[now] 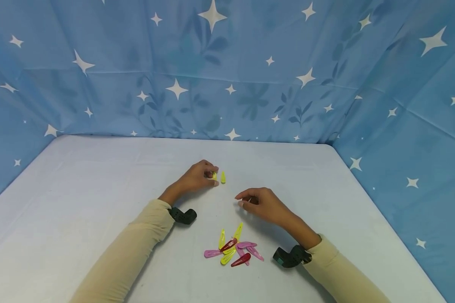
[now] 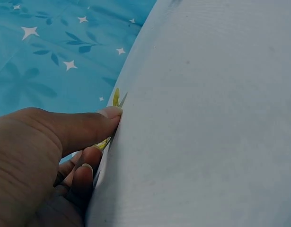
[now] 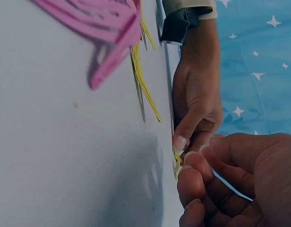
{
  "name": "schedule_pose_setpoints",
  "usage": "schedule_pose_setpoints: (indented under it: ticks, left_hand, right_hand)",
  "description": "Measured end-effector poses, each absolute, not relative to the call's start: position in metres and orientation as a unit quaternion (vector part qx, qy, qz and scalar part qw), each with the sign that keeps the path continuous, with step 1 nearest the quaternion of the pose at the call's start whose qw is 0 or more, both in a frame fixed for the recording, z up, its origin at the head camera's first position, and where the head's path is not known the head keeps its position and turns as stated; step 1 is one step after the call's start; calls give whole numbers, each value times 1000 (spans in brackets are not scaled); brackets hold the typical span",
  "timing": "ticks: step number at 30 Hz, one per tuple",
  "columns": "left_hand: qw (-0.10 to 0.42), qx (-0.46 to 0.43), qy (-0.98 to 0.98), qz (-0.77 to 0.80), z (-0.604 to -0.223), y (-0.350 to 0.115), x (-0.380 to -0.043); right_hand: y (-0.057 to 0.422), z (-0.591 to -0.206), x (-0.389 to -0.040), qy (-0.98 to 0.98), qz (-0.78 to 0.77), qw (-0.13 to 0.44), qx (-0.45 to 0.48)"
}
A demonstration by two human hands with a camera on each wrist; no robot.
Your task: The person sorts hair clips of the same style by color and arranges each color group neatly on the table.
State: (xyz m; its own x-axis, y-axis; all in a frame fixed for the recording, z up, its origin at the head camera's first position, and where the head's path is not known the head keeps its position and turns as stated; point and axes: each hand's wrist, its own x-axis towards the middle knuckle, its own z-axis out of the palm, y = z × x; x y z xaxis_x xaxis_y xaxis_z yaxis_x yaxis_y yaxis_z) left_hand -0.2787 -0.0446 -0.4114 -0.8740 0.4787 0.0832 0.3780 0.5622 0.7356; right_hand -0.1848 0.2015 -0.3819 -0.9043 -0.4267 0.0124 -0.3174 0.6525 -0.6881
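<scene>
My left hand (image 1: 200,176) is low over the far middle of the table, its thumb and fingers around a yellow snap hair clip (image 1: 214,176). In the left wrist view, part of that clip (image 2: 102,144) shows between thumb and fingers. Just to its right lies a second yellow hair clip (image 1: 223,177), apart from the hand. My right hand (image 1: 263,205) hovers above the table nearer to me, with fingers loosely bent and nothing visible in them. Below it, yellow, pink and red hair clips lie in a loose, overlapping pile, including a red clip (image 1: 240,259) and a pink clip (image 1: 212,253).
A white cloth covers the table (image 1: 98,189). Blue curtains (image 1: 227,105) with white stars stand along its back and sides. Dark wrist cameras (image 1: 183,216) sit on both forearms close to the tabletop.
</scene>
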Motion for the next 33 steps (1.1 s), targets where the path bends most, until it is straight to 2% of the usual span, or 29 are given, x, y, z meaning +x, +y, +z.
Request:
schedule_pose_setpoints:
  ticks: [12,21,33]
  left_hand:
    - [63,242,879,406,-412,-45,-277]
    - [65,235,873,423,-414,-45,-275]
    - [66,237,878,411,-413,-46,-275]
  right_hand:
    - [212,-389,-158,908,-359,101,-191]
    - [211,-388,-154,897,-362,123,-222]
    - [203,-390,-146,894,-377,131,-205]
